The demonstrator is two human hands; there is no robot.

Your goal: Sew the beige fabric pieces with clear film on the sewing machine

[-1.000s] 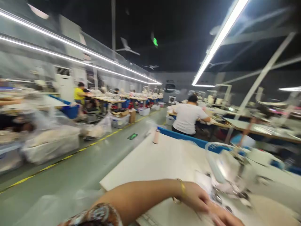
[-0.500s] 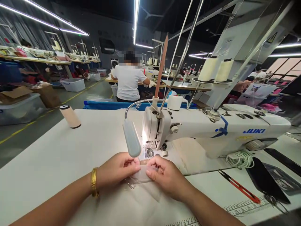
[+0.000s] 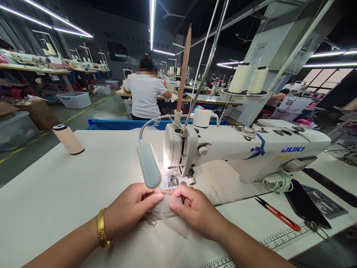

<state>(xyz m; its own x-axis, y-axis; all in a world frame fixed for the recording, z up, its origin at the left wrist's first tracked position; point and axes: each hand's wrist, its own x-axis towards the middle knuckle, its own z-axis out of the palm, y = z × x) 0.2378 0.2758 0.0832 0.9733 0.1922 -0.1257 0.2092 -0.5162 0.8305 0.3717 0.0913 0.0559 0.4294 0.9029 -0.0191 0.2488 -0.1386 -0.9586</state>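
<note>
1. The left hand (image 3: 134,203), with a shiny gold bangle (image 3: 102,227) at its wrist, has its thumb and fingers pinched together on the left side of a thin, sheer, whitish fabric piece (image 3: 164,205).
2. The right hand (image 3: 193,210) pinches the same piece's right side, thumb against curled fingers.
3. The fabric piece lies between both hands, just in front of the needle area of a white metal JUKI sewing machine (image 3: 214,145); a narrow tan strip (image 3: 168,192) shows at its far edge.
4. A grey, rounded lamp head (image 3: 149,165) hangs just beyond the left hand.
5. On the white, smooth tabletop (image 3: 111,160), a peach-coloured thread cone (image 3: 68,140) stands far left; red-handled metal snips (image 3: 279,216) lie right, near a pale green cord coil (image 3: 277,182).
</note>
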